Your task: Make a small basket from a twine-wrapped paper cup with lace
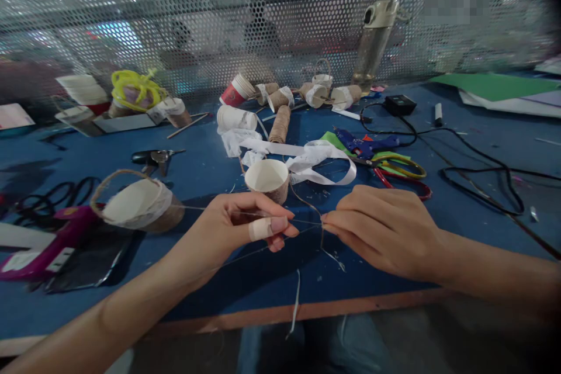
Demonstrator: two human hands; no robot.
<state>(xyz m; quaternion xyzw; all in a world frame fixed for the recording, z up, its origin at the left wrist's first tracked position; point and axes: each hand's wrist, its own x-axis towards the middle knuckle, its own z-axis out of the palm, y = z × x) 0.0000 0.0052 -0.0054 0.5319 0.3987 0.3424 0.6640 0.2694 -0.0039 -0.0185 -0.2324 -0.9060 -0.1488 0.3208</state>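
My left hand (pixel 245 219), with a plaster round the thumb, is closed with thumb and fingers pinched on a thin thread (pixel 307 222). The thread stretches across to my right hand (pixel 381 228), whose fingertips are pinched shut on it. A second strand slants down to the left under my left wrist. Just behind my left fingers stands a white paper cup (pixel 268 178), partly hidden by them. A brown twine (pixel 307 201) runs from near the cup toward the right fingertips. To the left, a twine-wrapped cup basket (pixel 144 204) with lace and a handle leans on the table.
White ribbon (pixel 324 163), scissors (pixel 401 166) and a blue glue gun (pixel 366 143) lie behind my hands. A purple glue gun (pixel 48 245) is at left. Small twine-wrapped cups (pixel 315 95) and a bottle (pixel 374 41) stand by the perforated metal screen (pixel 280 23). A black cable (pixel 477 169) loops at right.
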